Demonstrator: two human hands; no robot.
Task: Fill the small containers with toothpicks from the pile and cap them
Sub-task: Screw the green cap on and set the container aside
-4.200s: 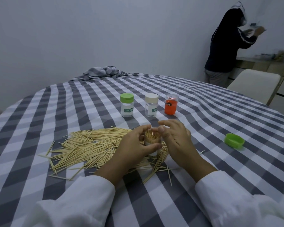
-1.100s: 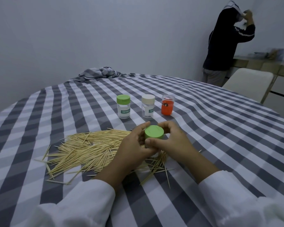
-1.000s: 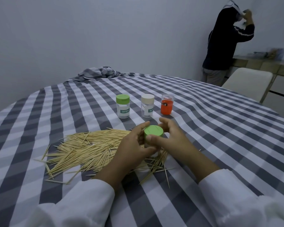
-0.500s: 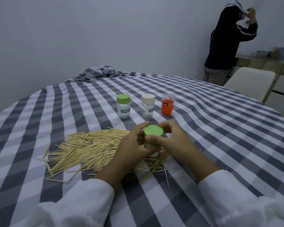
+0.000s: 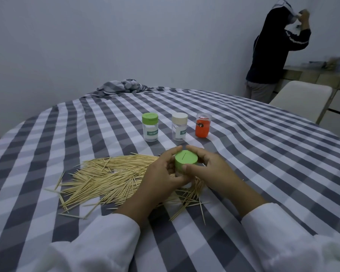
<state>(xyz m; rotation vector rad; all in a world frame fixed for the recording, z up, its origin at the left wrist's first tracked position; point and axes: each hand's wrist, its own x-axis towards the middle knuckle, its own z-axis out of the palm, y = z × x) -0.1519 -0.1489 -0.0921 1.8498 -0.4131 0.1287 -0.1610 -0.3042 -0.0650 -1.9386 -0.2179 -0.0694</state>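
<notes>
Head view: left hand [image 5: 161, 173] grips jar [image 5: 185, 184] steady so right hand [image 5: 208, 167] can pinch green cap [image 5: 185, 160] down.

Green-capped container [image 5: 185, 161] upright beside toothpick pile [image 5: 110, 178]; three capped containers [image 5: 178, 126] stand behind.

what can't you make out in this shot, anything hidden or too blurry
- Held container, head view: both hands cover its body; fill level hidden.
- Green cap: whether fully seated, unclear.
- Left hand covers part of the toothpick pile.
- Counter items: blurred.
</notes>
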